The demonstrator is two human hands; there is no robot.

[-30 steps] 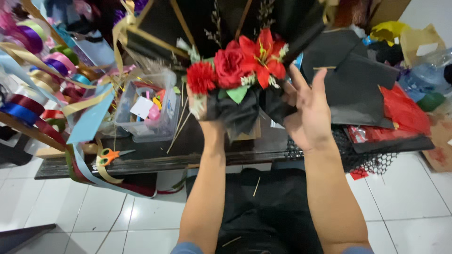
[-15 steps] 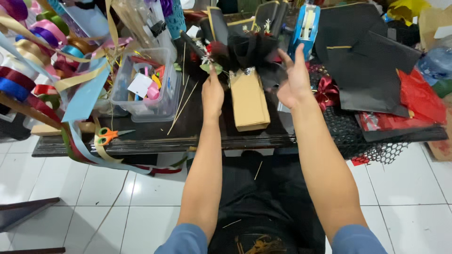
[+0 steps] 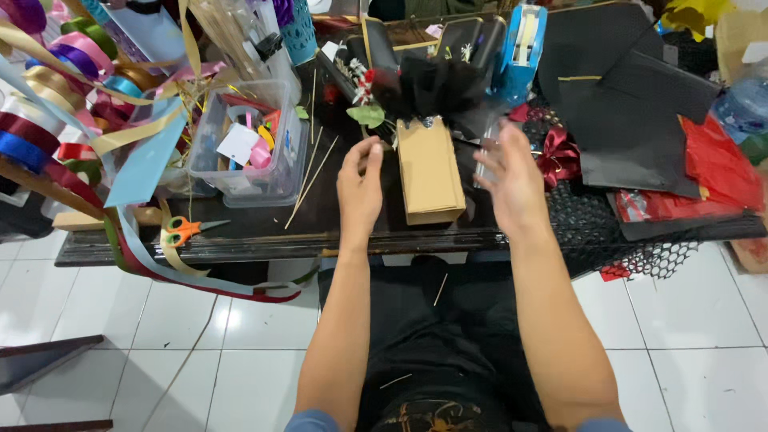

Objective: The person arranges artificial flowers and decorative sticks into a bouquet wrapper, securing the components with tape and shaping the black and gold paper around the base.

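Observation:
A bouquet in black wrap with a few green leaves and red bits showing lies at the back of the dark table, its base against a brown cardboard box. My left hand hovers just left of the box, fingers loosely together, holding nothing. My right hand is spread open and blurred just right of the box, also empty. Neither hand touches the bouquet.
A clear plastic bin of scraps and thin wooden sticks lie to the left. Orange scissors and ribbon rolls crowd the left edge. A blue tape dispenser, black paper sheets, a red bow, red paper and black netting fill the right.
The bouquet, held up in both hands a second ago, went down onto the table behind the box. Both hands have let go and drawn back toward me.

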